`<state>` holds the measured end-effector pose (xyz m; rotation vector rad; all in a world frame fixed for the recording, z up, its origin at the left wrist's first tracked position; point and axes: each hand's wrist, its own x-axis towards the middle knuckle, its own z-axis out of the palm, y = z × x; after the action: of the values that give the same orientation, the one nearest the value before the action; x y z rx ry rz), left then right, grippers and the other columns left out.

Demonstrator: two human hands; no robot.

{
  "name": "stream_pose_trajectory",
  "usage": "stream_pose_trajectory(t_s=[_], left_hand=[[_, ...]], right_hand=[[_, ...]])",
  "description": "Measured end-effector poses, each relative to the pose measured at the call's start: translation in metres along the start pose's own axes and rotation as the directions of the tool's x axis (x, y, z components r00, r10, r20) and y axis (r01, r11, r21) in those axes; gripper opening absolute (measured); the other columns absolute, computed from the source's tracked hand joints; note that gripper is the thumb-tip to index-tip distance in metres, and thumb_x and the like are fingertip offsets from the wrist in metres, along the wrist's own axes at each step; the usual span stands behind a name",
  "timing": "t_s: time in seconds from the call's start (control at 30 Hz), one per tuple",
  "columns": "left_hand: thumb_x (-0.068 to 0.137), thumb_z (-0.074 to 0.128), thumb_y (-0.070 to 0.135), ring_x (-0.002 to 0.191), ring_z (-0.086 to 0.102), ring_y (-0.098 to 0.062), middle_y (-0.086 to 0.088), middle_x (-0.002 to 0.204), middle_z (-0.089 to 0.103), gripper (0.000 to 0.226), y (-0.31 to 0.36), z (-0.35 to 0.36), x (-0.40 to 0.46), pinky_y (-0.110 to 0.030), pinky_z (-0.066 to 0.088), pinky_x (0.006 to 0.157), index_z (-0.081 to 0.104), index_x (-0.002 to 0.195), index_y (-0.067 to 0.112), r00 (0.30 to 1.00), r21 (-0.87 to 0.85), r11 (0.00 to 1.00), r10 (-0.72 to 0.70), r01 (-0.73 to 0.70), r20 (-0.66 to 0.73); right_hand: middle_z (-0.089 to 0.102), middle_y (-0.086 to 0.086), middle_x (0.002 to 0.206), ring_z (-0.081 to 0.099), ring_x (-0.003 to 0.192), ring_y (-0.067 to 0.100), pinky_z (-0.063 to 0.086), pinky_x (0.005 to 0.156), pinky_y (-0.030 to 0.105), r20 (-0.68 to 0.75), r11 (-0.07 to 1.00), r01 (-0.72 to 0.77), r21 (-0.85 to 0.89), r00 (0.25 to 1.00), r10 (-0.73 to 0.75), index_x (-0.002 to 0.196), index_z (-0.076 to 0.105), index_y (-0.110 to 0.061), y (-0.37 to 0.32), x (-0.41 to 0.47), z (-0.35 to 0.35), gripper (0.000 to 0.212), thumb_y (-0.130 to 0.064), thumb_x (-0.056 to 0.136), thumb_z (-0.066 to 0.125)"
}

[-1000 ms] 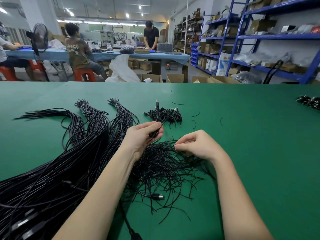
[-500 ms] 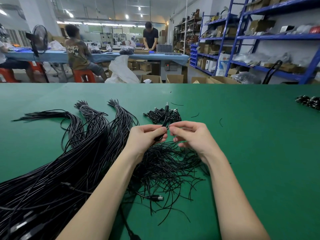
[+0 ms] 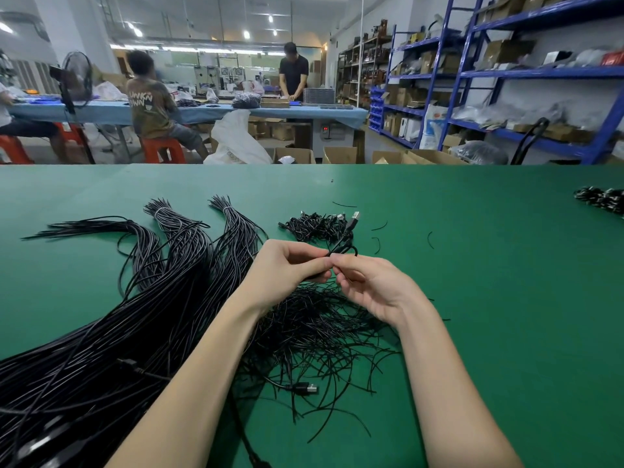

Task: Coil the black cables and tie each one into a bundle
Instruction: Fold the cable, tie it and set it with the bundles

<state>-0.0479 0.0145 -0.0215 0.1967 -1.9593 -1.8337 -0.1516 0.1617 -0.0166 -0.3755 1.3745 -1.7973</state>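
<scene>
Pretty standard workshop: behind the green table (image 3: 472, 298) there's a long blue-covered bench (image 3: 216, 111), blue shelving (image 3: 540, 74) off to its right, orange stools (image 3: 162, 150) beside it, strip lights (image 3: 189, 49) overhead.

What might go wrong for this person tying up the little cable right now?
The coiled cable is only pinched between the left hand and right hand, so it may spring loose. Its USB plug sticks out and might snag. The loose ties below lie tangled, so several may lift together.
</scene>
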Motion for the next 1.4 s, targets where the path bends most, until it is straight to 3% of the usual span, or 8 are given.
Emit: stream_pose_trajectory(t_s=[0.13,0.3,0.47,0.6,0.73,1.1,1.23,1.4], left_hand=[[0.086,0.076,0.003,0.084,0.075,-0.02,-0.016,0.093,0.077,0.013,0.003,-0.002,-0.001,-0.022,0.058,0.078,0.077,0.099,0.001,0.998,0.027,1.0,-0.009,0.007,0.065],[0.094,0.071,0.021,0.085,0.073,-0.017,-0.013,0.091,0.078,0.016,0.008,-0.004,-0.003,-0.02,0.051,0.077,0.079,0.1,0.009,0.996,0.07,0.997,-0.046,0.041,0.075],[0.094,0.069,0.015,0.084,0.073,-0.022,-0.021,0.092,0.076,0.018,0.006,0.003,-0.003,-0.025,0.059,0.079,0.079,0.097,0.001,0.997,-0.128,0.989,-0.074,0.073,0.0],[0.09,0.07,0.017,0.083,0.073,-0.017,-0.016,0.091,0.076,0.019,0.008,0.003,-0.003,-0.022,0.058,0.076,0.079,0.096,0.001,0.991,-0.281,0.951,-0.134,0.129,0.001],[0.078,0.074,0.022,0.074,0.073,-0.014,-0.012,0.086,0.077,0.022,0.007,0.009,-0.004,-0.02,0.057,0.071,0.079,0.09,0.005,0.986,-0.379,0.915,-0.164,0.138,-0.036],[0.076,0.075,0.023,0.071,0.073,-0.017,-0.014,0.085,0.076,0.027,0.004,0.015,-0.003,-0.022,0.058,0.072,0.078,0.093,0.003,0.988,-0.365,0.929,-0.108,0.06,-0.112],[0.076,0.076,0.021,0.076,0.073,-0.019,-0.016,0.088,0.076,0.029,0.004,0.013,-0.002,-0.024,0.058,0.076,0.076,0.096,-0.001,0.994,-0.375,0.926,-0.083,0.052,-0.066],[0.078,0.074,0.016,0.085,0.073,-0.017,-0.015,0.098,0.077,0.02,0.007,0.004,-0.004,-0.023,0.057,0.081,0.081,0.094,0.005,0.992,-0.298,0.95,-0.066,0.095,0.107]], right_hand=[[0.07,0.004,0.073,0.063,0.058,0.005,0.055,0.054,0.015,0.006,1.0,0.003,0.007,1.0,-0.003,0.086,0.078,-0.003,0.003,0.001,-0.003,0.002,-0.003,0.084,0.079],[0.075,0.008,0.079,0.066,0.06,0.007,0.057,0.058,0.016,-0.01,0.997,0.073,0.01,0.997,-0.073,0.095,0.076,0.0,0.0,0.0,-0.001,0.027,-0.006,0.069,0.084],[0.074,0.013,0.085,0.069,0.067,0.011,0.058,0.064,0.018,0.028,0.989,0.12,0.088,0.992,-0.123,0.098,0.073,0.001,0.007,0.001,0.001,0.024,-0.006,0.076,0.08],[0.076,0.015,0.091,0.075,0.076,0.016,0.061,0.067,0.023,0.157,0.968,0.049,0.244,0.984,-0.089,0.087,0.08,-0.003,0.008,-0.002,-0.001,0.013,-0.002,0.076,0.074],[0.075,0.017,0.085,0.076,0.071,0.019,0.063,0.062,0.025,0.132,0.919,-0.014,0.394,0.99,-0.041,0.091,0.074,0.0,0.01,-0.001,0.004,0.018,0.002,0.073,0.074],[0.078,0.014,0.093,0.074,0.076,0.013,0.06,0.065,0.022,0.053,0.985,0.1,0.137,0.993,-0.108,0.098,0.071,-0.006,0.001,-0.001,0.0,0.024,-0.007,0.076,0.08],[0.076,0.015,0.085,0.073,0.069,0.015,0.061,0.06,0.021,0.108,0.949,-0.013,0.316,0.994,-0.022,0.083,0.078,-0.004,0.004,-0.003,0.001,0.014,0.001,0.07,0.078],[0.07,0.018,0.086,0.067,0.07,0.019,0.06,0.059,0.02,0.171,0.894,-0.109,0.436,0.985,0.037,0.089,0.074,0.004,0.008,-0.004,-0.002,0.014,0.007,0.077,0.068]])
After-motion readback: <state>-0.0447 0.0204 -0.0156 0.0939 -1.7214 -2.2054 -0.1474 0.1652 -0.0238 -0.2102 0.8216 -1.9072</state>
